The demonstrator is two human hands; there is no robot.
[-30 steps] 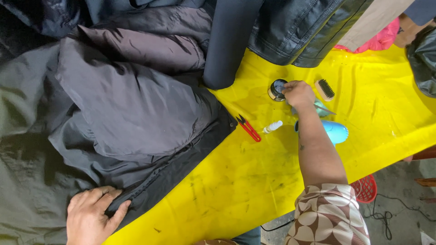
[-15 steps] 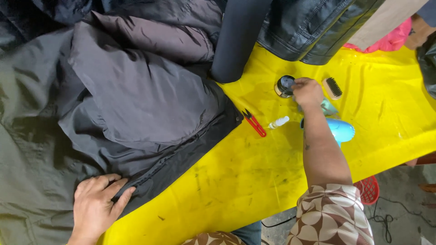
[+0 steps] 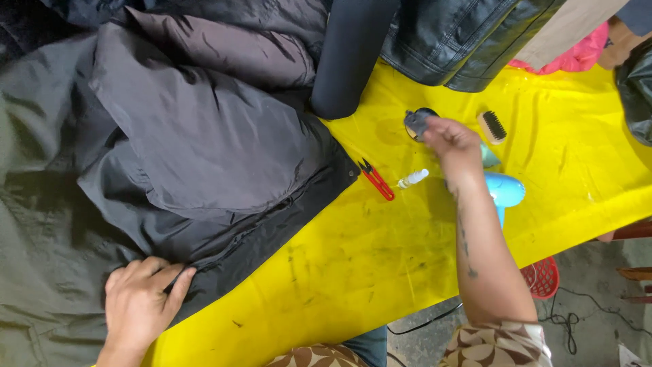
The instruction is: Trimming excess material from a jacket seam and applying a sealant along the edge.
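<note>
Over the yellow table cover, the right hand pinched a small grey pad (blurred) at its fingertips, just above a round tin; its long axis could not be told. The left hand lay flat, fingers spread, on the dark jacket.

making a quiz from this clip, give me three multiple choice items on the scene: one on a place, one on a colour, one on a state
1. Where do the red snips lie?
A. on the yellow table cover
B. on the floor
C. in the red basket

2. What colour is the hair dryer?
A. black
B. light blue
C. white

3. What is the left hand doing?
A. holding a brush
B. hanging free
C. pressing flat on the dark jacket

Answers: 1 A, they rest on the cover beside the jacket hem. 2 B, its body is pale blue. 3 C, the palm lies on the fabric.
</note>
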